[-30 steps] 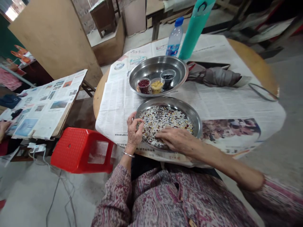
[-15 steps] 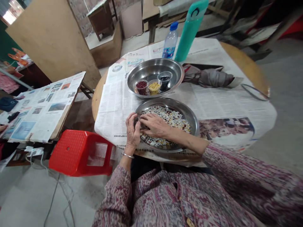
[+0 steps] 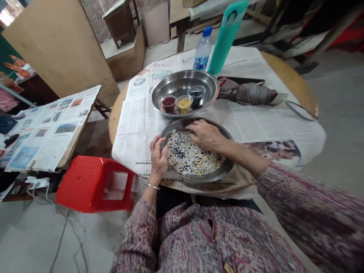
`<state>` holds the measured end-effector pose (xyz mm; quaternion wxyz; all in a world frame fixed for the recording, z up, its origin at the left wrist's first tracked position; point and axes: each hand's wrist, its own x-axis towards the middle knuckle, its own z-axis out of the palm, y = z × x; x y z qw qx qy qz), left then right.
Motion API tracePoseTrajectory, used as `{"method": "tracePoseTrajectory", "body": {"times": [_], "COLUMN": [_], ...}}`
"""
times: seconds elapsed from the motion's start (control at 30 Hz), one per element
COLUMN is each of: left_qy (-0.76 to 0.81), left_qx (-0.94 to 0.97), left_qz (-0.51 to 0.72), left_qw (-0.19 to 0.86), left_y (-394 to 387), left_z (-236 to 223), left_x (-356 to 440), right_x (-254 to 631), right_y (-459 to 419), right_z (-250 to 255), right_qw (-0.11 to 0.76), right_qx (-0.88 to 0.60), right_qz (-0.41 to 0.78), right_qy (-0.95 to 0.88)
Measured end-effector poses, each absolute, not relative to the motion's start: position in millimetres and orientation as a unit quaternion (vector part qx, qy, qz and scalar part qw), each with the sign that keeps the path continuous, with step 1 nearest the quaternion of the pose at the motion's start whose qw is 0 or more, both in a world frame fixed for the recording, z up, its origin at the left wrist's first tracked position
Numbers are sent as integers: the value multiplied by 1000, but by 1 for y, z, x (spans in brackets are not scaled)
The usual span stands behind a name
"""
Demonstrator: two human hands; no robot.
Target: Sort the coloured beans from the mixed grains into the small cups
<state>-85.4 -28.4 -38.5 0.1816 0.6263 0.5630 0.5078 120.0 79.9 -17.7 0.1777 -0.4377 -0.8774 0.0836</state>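
A round steel basin [image 3: 229, 167] in front of me holds a spread layer of mixed white, black, yellow and dark red grains and beans [image 3: 193, 155]. My left hand [image 3: 158, 157] grips the basin's left rim, with thumb and fingers at the edge. Over the far right part of the mix lies my right hand [image 3: 207, 134], its fingers bent loosely and slightly apart, tips down at the grains. What lies under its palm is hidden. Behind stands a second steel basin [image 3: 163, 85] with small clear cups of red beans [image 3: 168, 103], yellow beans [image 3: 184, 104] and black beans [image 3: 196, 96].
Newspaper [image 3: 131, 132] covers the round table. A plastic bottle [image 3: 202, 49] and a teal flask [image 3: 227, 38] stand at the back. A folded grey umbrella [image 3: 253, 93] lies to the right. On the floor at left is a red stool [image 3: 82, 184], near another newspaper-covered table [image 3: 57, 129].
My right hand has moved from the basin's left side, beside my left hand, to its far right part. More of the mix shows at the left. My left hand stays at the rim.
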Motion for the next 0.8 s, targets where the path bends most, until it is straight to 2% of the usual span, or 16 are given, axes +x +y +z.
{"method": "tracePoseTrajectory", "body": {"times": [0.17,0.27,0.37,0.43,0.63,0.8], "left_qy": [556,559,562,562,563,563], "left_qx": [630,630,630,630,631,631], "left_qz": [512,509,505,504,501,504], "left_qw": [178,178,181,183,181,177], "left_y": [-29,-30,-30,-29,-29,-29], "left_z": [-39,-39,-39,-39,-40,-40], "left_x": [-86,-85,-84,-85,-85,-85], "right_x": [98,109,133,149,161,133], "right_y": [65,43,19,5,-6,22], "right_z": [-18,-7,6,11,-5,-11], "right_qw": [150,121,135,145,77,177], "right_qx": [-374,-298,-250,-238,-237,-250], "right_qz": [115,178,219,236,234,177], "right_qy": [-908,-930,-933,-931,-940,-935]}}
